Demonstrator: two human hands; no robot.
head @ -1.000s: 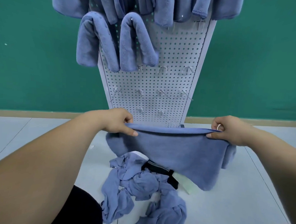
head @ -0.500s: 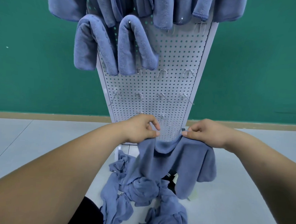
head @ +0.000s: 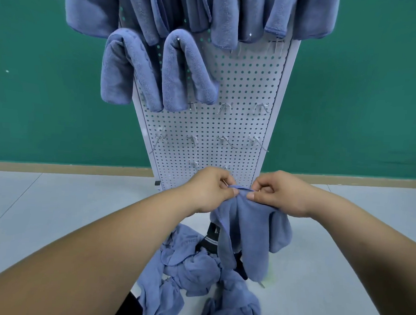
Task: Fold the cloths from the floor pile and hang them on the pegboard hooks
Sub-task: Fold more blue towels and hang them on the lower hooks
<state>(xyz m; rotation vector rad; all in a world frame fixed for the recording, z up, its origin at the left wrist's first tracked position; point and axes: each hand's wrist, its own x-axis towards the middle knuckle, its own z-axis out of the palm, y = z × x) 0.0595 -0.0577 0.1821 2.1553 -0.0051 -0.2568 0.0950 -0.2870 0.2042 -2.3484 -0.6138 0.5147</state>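
Folding step, cloth pinched at its top edge.
My left hand [head: 210,190] and right hand [head: 281,192] hold the blue cloth [head: 249,231]; next, I judge, a free pegboard hook [head: 225,107].

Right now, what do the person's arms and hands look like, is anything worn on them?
Both arms are bare to the frame edge: no sleeves, gloves, watch or rings show on the left hand or the right hand. The forearms are broad, the fingers short. Dark clothing shows only at the bottom edge.

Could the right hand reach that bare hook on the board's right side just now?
Probably not freely: the right hand and left hand both pinch the cloth. The bare hook itself looks unobstructed.
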